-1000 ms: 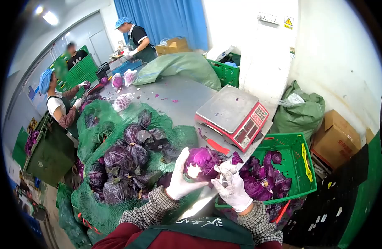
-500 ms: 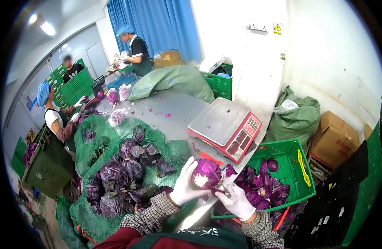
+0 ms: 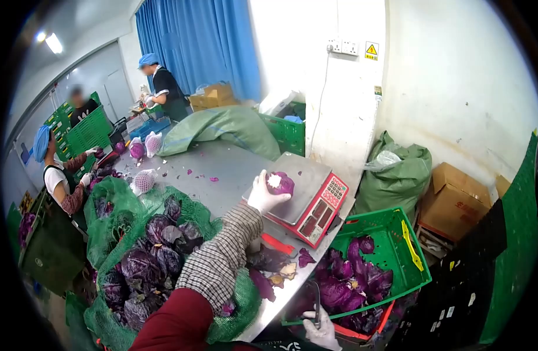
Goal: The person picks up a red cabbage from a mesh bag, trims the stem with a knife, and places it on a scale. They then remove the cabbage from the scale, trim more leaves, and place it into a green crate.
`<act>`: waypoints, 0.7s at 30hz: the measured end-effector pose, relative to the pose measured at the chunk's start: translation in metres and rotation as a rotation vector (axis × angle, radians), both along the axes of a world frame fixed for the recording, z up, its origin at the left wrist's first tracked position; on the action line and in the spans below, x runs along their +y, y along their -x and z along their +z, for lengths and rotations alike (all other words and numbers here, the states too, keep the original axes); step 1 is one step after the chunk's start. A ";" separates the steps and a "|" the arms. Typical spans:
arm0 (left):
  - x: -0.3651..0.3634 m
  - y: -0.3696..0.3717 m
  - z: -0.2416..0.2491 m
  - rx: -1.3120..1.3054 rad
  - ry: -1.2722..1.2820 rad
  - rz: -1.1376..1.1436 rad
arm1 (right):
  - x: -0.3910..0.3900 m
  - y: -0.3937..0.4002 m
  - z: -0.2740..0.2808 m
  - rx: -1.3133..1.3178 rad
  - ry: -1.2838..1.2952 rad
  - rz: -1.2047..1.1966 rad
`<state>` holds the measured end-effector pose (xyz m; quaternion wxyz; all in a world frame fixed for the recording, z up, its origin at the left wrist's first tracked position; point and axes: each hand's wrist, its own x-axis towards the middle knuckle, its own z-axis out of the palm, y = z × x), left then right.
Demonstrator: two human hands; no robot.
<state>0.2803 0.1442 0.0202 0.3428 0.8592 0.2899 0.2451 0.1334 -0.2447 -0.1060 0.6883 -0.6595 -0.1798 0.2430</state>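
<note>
My left hand [image 3: 265,196], in a white glove, grips a trimmed red cabbage [image 3: 285,186] with its pale cut stem showing. It holds the cabbage over the near left part of the plate of a red digital scale [image 3: 320,217]. Low in the view, my right hand [image 3: 322,332], also gloved, is closed around a knife [image 3: 317,299] with a narrow, curved dark blade pointing up. That hand is beside the near rim of a green crate [image 3: 418,281] holding purple cabbage leaves [image 3: 339,286]. Loose trimmings [image 3: 272,272] lie on the table between my hands.
Untrimmed red cabbages [image 3: 146,266] are heaped on green netting [image 3: 114,234] at the left. A red-handled tool [image 3: 279,244] lies before the scale. Net-wrapped cabbages [image 3: 144,181] and a green sack [image 3: 219,128] are farther back. Co-workers [image 3: 166,88] stand around the table's far side.
My left hand has carried the cabbage forward from in front of me to the scale. My right hand has left the cabbage and drawn back toward my body with the knife.
</note>
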 end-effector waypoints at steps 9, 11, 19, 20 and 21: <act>0.046 0.036 0.063 -0.025 -0.027 -0.091 | 0.009 0.003 -0.012 0.628 0.220 0.615; 0.043 0.048 0.063 -0.089 0.056 -0.128 | 0.035 -0.006 0.039 0.431 0.178 0.595; 0.058 0.057 0.041 0.016 0.167 -0.223 | 0.193 -0.038 -0.017 -0.170 -0.254 0.486; 0.055 0.059 0.043 0.044 0.181 -0.232 | 0.211 -0.040 -0.031 -0.228 -0.288 0.469; 0.055 0.059 0.040 0.066 0.179 -0.258 | 0.217 -0.041 -0.047 -0.162 -0.290 0.469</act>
